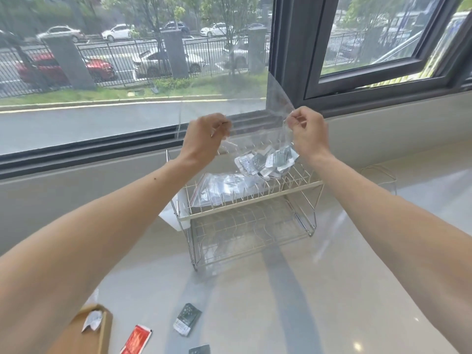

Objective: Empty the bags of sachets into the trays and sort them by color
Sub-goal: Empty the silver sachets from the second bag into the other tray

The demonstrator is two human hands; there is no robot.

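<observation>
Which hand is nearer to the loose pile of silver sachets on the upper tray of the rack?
Right. The right hand is just above the right edge of the sachet pile; the left hand is farther away, up to its left.

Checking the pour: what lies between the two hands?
A clear plastic bag, pinched by the left hand and right hand; the head view shows it.

Both bare forearms reach forward and upward; left hand [207,135] and right hand [309,131], fingers curled, each pinch a clear bag [278,98].
</observation>
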